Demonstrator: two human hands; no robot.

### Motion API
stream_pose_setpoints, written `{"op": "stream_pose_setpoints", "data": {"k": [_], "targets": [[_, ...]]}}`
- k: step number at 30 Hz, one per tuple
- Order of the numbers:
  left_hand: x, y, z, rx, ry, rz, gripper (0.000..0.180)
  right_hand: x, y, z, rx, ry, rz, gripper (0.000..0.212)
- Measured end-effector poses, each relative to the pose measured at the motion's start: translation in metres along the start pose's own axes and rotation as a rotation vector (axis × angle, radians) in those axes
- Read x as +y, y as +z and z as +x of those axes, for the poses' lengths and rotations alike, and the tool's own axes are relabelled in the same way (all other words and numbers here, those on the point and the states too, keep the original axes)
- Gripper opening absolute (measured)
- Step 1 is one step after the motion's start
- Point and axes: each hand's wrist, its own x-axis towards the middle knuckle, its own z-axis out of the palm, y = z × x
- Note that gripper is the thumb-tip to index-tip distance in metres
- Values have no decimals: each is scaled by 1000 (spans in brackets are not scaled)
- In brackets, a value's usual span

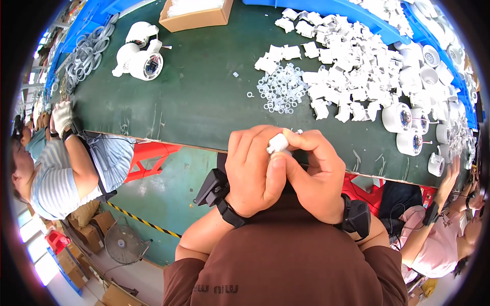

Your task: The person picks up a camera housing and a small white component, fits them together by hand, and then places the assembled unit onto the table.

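Note:
Just off the table's near edge, both of my hands meet around a small white plastic part (pixel 278 144). My left hand (pixel 254 171) is closed on it, fingers curled and thumb pressed along its lower side. From the other side, my right hand (pixel 317 171) pinches at the same part with thumb and forefinger. A tiny pale tip shows by the right forefinger; what it belongs to is hidden. Beyond my hands lie a heap of small translucent rings (pixel 282 89) and a large spread of similar white plastic parts (pixel 352 66).
White camera housings stand at left (pixel 145 64) and right (pixel 397 118) on the green table (pixel 204 76). Grey rings (pixel 94 48), a cardboard box (pixel 196 21) and a blue bin (pixel 352 18) line the far side. Co-workers sit left (pixel 66 178) and right (pixel 434 239).

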Motion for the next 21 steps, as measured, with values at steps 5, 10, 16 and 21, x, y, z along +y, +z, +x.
{"op": "stream_pose_setpoints", "data": {"k": [5, 10, 16, 21], "targets": [[1, 0, -3, 17, -165, -227, 22, -14, -2, 8, 28, 278, 332, 30], [-1, 2, -7, 12, -330, -547, 20, -7, -10, 12, -27, -131, -206, 22], [-1, -14, 1, -64, -84, -153, 21, -20, -25, 17, -152, -126, -291, 12], [1, -19, 9, -95, -150, -130, 18, -5, -73, 41, 81, -254, -907, 13]]}}
